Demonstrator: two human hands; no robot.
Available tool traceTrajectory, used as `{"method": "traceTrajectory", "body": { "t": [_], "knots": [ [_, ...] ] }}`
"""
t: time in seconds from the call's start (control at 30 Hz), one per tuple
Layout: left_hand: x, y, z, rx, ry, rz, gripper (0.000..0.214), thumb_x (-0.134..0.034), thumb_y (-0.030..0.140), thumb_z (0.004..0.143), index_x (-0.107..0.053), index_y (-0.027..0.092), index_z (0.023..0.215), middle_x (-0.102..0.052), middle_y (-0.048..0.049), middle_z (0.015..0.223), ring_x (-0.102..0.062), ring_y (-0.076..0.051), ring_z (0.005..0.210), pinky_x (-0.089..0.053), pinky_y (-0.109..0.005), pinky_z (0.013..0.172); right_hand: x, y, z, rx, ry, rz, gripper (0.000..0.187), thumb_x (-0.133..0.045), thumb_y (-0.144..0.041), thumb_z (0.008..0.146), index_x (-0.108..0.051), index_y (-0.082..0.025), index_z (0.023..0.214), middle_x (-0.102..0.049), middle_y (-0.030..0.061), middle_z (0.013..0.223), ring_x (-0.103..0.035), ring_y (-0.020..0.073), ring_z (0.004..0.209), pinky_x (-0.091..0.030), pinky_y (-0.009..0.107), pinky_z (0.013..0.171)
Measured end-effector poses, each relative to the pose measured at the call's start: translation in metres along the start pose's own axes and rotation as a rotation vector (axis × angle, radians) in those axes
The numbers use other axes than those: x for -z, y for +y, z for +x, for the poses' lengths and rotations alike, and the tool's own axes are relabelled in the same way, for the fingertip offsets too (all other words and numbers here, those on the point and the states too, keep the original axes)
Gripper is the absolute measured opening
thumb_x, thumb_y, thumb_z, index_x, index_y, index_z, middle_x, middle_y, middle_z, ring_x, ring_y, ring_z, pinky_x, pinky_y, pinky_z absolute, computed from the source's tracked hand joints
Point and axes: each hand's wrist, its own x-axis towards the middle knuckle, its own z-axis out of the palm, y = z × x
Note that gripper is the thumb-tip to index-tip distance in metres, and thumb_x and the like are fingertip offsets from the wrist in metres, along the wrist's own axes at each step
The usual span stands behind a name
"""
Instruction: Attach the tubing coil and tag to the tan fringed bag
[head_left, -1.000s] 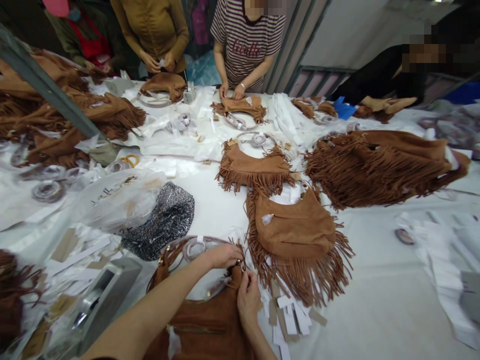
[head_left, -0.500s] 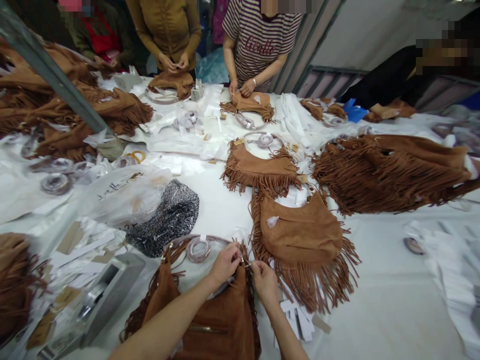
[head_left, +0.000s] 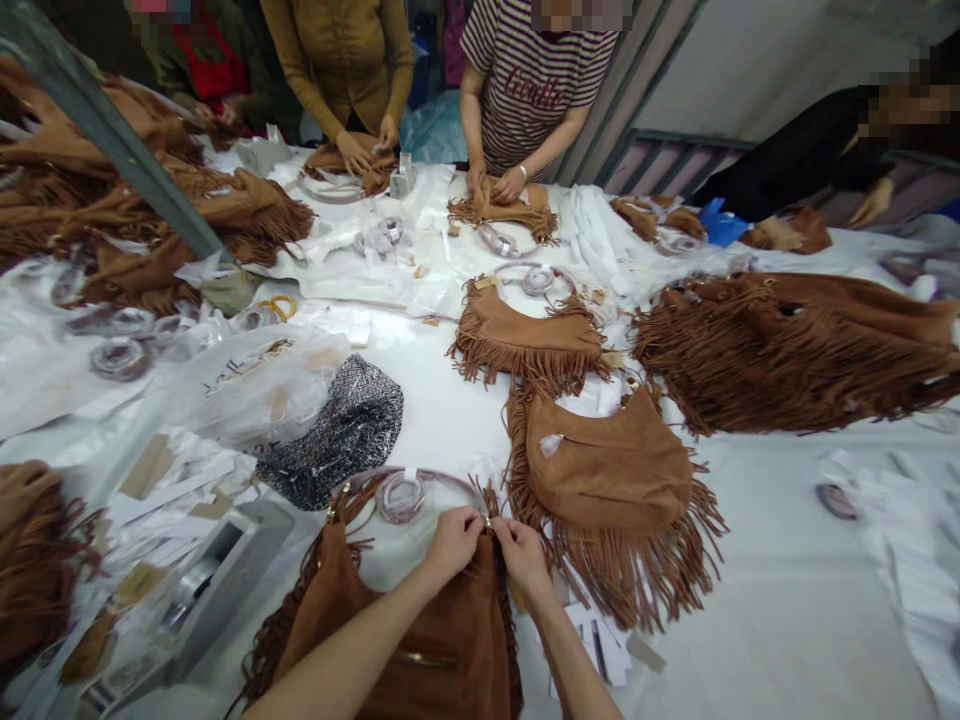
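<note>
Head view: our left hand (head_left: 454, 542) and right hand (head_left: 523, 555) pinch a gold fitting (head_left: 489, 524) at the top right of the brown bag (head_left: 446, 630), which spreads toward us.

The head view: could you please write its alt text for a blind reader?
Two hands pinch a metal fitting on a brown bag. More fringed bags lie on the white table; co-workers handle bags opposite.

Brown bag (head_left: 450, 635), white desk (head_left: 810, 580), black-and-white speckled bundle (head_left: 341, 430), mustard top (head_left: 337, 60), red apron (head_left: 217, 68), dark-and-pale striped shirt (head_left: 536, 50)
</note>
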Motion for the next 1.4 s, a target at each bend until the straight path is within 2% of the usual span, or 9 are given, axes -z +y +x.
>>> {"method": "traceTrajectory", "body": {
  "t": [0.17,0.3,0.47,0.6,0.8,0.9,1.03,1.23,1.4],
  "knots": [
    [0.01,0.005,-0.01,0.015,-0.145,-0.203,0.024,-0.046,0.024,0.078,-0.067,0.015,0.078,-0.064,-0.0023,0.072,-0.054,-0.016,0.071,-0.039,-0.026,0.067,0.008,-0.011,-0.004,-0.006,-0.143,0.123,0.044,-0.057,-0.057,0.073,-0.07,-0.015,0.077,-0.067,0.0055,0.076,-0.057,0.0213,0.075,-0.045,0.029,0.068],
    [0.012,0.003,-0.014,0.11,-0.232,-0.384,0.031,-0.048,0.035,0.079,-0.068,0.013,0.087,-0.063,-0.0035,0.074,-0.052,-0.014,0.064,-0.04,-0.024,0.06,0.006,-0.008,-0.003,-0.017,-0.181,0.15,0.043,-0.06,-0.056,0.071,-0.072,-0.016,0.081,-0.069,0.0069,0.076,-0.06,0.0229,0.075,-0.048,0.033,0.069],
    [0.001,-0.003,-0.003,0.271,-0.137,-0.454,0.036,-0.065,0.046,0.067,-0.064,0.01,0.07,-0.054,-0.001,0.058,-0.044,-0.01,0.051,-0.032,-0.023,0.051,-0.002,0.006,-0.002,0.011,-0.052,0.087,0.047,-0.06,-0.058,0.07,-0.072,-0.017,0.089,-0.071,0.0106,0.091,-0.063,0.0267,0.083,-0.05,0.038,0.077],
    [-0.009,-0.003,-0.001,0.355,-0.024,-0.452,0.034,-0.064,0.045,0.066,-0.058,0.012,0.063,-0.048,0.0009,0.052,-0.039,-0.01,0.045,-0.029,-0.024,0.048,0.001,0.012,-0.002,0.045,0.012,0.015,0.042,-0.059,-0.054,0.073,-0.07,-0.016,0.089,-0.071,0.01,0.088,-0.064,0.0261,0.081,-0.05,0.039,0.078],
    [0.008,0.011,-0.011,0.169,0.121,-0.426,0.023,-0.05,0.04,0.078,-0.053,0.017,0.074,-0.049,0.0018,0.065,-0.046,-0.012,0.063,-0.036,-0.024,0.061,0.013,-0.008,-0.005,0.179,0.04,-0.135,0.027,-0.057,-0.043,0.078,-0.068,-0.02,0.088,-0.07,0.0076,0.087,-0.063,0.0253,0.081,-0.047,0.038,0.08],
    [0.021,0.021,-0.01,0.052,0.051,-0.433,0.021,-0.052,0.039,0.079,-0.052,0.018,0.077,-0.05,0.002,0.07,-0.047,-0.013,0.069,-0.038,-0.024,0.066,0.013,-0.027,-0.006,0.282,-0.01,-0.174,0.021,-0.055,-0.039,0.082,-0.068,-0.023,0.088,-0.069,0.0055,0.09,-0.061,0.0233,0.086,-0.043,0.035,0.083],
    [0.03,0.033,0.0,-0.016,-0.068,-0.436,0.022,-0.052,0.039,0.08,-0.051,0.018,0.076,-0.048,0.0032,0.066,-0.046,-0.012,0.064,-0.038,-0.024,0.062,0.009,-0.043,-0.003,0.337,-0.069,-0.185,0.021,-0.051,-0.037,0.084,-0.066,-0.022,0.084,-0.067,0.0034,0.078,-0.06,0.0205,0.075,-0.044,0.032,0.075],
    [0.035,0.039,0.012,-0.037,-0.164,-0.427,0.023,-0.055,0.039,0.079,-0.051,0.017,0.074,-0.049,0.0031,0.065,-0.046,-0.012,0.061,-0.039,-0.024,0.059,0.007,-0.042,0.002,0.299,-0.066,-0.14,0.024,-0.051,-0.039,0.084,-0.06,-0.02,0.075,-0.062,0.0013,0.071,-0.055,0.0176,0.068,-0.042,0.028,0.068],
    [0.029,0.038,0.009,-0.031,-0.177,-0.416,0.019,-0.062,0.03,0.073,-0.06,0.015,0.085,-0.062,-0.0017,0.079,-0.055,-0.014,0.071,-0.044,-0.026,0.07,0.007,-0.035,0.002,0.218,-0.061,-0.025,0.035,-0.047,-0.052,0.085,-0.055,-0.019,0.073,-0.052,-0.0022,0.061,-0.047,0.0152,0.059,-0.039,0.026,0.058]
  ]
}}
